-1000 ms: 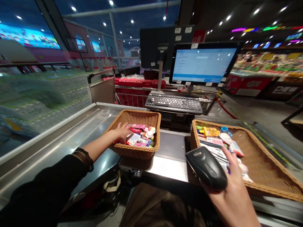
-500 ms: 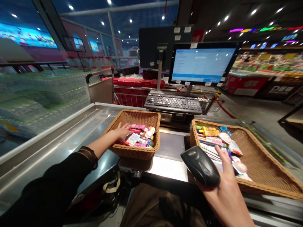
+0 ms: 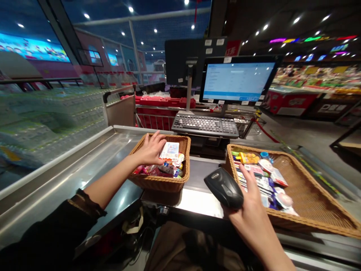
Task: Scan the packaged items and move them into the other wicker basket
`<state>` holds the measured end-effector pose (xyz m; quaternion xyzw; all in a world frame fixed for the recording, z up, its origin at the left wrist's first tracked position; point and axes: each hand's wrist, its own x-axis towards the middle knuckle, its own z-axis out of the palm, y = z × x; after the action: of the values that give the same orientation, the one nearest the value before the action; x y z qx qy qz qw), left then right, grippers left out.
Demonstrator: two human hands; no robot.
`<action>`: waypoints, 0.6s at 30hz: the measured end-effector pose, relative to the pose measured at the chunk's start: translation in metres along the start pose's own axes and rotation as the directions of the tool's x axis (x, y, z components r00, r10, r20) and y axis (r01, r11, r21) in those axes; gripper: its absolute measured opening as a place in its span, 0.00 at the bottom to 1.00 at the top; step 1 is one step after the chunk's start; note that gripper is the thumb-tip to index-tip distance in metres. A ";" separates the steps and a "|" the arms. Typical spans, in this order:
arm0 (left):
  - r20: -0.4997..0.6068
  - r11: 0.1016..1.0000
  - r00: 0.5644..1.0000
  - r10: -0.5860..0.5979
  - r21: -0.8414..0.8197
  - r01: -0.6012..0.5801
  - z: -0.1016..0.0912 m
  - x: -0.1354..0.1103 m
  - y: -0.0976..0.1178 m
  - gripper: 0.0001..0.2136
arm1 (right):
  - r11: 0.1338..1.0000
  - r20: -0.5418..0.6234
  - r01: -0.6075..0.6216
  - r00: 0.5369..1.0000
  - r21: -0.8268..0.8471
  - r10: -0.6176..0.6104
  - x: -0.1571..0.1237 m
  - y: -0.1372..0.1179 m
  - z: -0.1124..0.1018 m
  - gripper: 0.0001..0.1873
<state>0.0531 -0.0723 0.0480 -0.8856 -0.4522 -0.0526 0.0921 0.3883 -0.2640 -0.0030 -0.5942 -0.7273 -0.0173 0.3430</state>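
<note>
With my left hand [image 3: 153,149] I hold a white packet [image 3: 170,151] by its edge over the smaller basket [image 3: 159,184]. My right hand [image 3: 249,210] grips a black scanner [image 3: 224,188], blocking the long basket's [image 3: 318,184] near-left corner. Beyond stand a keyboard [image 3: 204,123] and lit monitor [image 3: 238,81]; stacked bottles [image 3: 76,113] crowd the left.

Looks like a supermarket checkout, going by black plastic handheld scanner [image 3: 224,188] near right, shiny steel counter [image 3: 109,160] near left, black-framed flat monitor [image 3: 237,81] and black rectangular keyboard [image 3: 205,124] beyond, colourful lit goods display [image 3: 318,81] far right.
</note>
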 end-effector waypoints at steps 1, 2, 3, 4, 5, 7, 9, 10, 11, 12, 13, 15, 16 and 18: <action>-0.025 1.000 0.999 0.025 0.003 -0.025 -0.006 0.003 0.008 0.36 | 1.000 0.000 0.012 1.000 -0.002 -0.012 0.003 -0.005 0.000 0.19; -0.045 0.999 0.998 0.049 0.005 -0.049 -0.012 0.006 0.017 0.35 | 1.000 0.001 0.013 1.000 -0.008 -0.013 0.005 -0.011 0.000 0.21; -0.061 0.997 0.996 0.071 0.005 -0.071 -0.016 0.010 0.026 0.35 | 1.000 0.005 0.008 1.000 -0.010 -0.008 0.008 -0.016 -0.001 0.21; -0.074 0.996 0.993 0.091 0.004 -0.091 -0.020 0.015 0.035 0.34 | 1.000 -0.006 -0.013 1.000 -0.014 0.013 0.009 -0.021 -0.001 0.21; -0.084 0.994 0.990 0.111 0.004 -0.111 -0.024 0.020 0.043 0.34 | 0.999 -0.009 -0.031 0.999 -0.021 0.031 0.011 -0.025 -0.001 0.21; -0.096 0.989 0.984 0.149 0.002 -0.150 -0.029 0.031 0.060 0.34 | 0.997 0.002 -0.068 0.998 -0.037 0.068 0.012 -0.029 -0.002 0.21; -0.104 0.982 0.977 0.187 -0.002 -0.188 -0.031 0.043 0.074 0.34 | 0.993 0.036 -0.105 0.994 -0.050 0.107 0.011 -0.029 -0.005 0.21; -0.105 0.979 0.974 0.203 -0.004 -0.204 -0.031 0.049 0.080 0.34 | 0.991 0.051 -0.121 0.991 -0.054 0.124 0.009 -0.028 -0.007 0.21; -0.104 0.976 0.971 0.215 -0.007 -0.217 -0.032 0.054 0.085 0.35 | 0.989 0.058 -0.135 0.989 -0.057 0.138 0.008 -0.027 -0.009 0.21; -0.100 0.974 0.970 0.222 -0.008 -0.224 -0.032 0.059 0.089 0.35 | 0.987 0.051 -0.149 0.987 -0.059 0.152 0.006 -0.025 -0.011 0.21; -0.094 0.974 0.969 0.226 -0.008 -0.228 -0.032 0.063 0.093 0.35 | 0.985 0.034 -0.161 0.986 -0.060 0.163 0.004 -0.024 -0.014 0.22; -0.076 0.974 0.971 0.226 -0.004 -0.227 -0.032 0.070 0.098 0.37 | 0.983 -0.007 -0.172 0.985 -0.064 0.172 0.001 -0.023 -0.018 0.25; -0.068 0.974 0.972 0.224 -0.002 -0.225 -0.033 0.073 0.101 0.37 | 0.983 -0.022 -0.174 0.985 -0.064 0.173 0.000 -0.023 -0.020 0.27; -0.060 0.975 0.973 0.221 0.004 -0.222 -0.034 0.076 0.105 0.37 | 0.983 -0.037 -0.175 0.984 -0.060 0.173 -0.002 -0.022 -0.023 0.29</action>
<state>0.1830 -0.0796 0.0826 -0.9286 -0.3476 -0.0693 0.1098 0.3798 -0.2824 0.0218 -0.6655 -0.6664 -0.0194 0.3357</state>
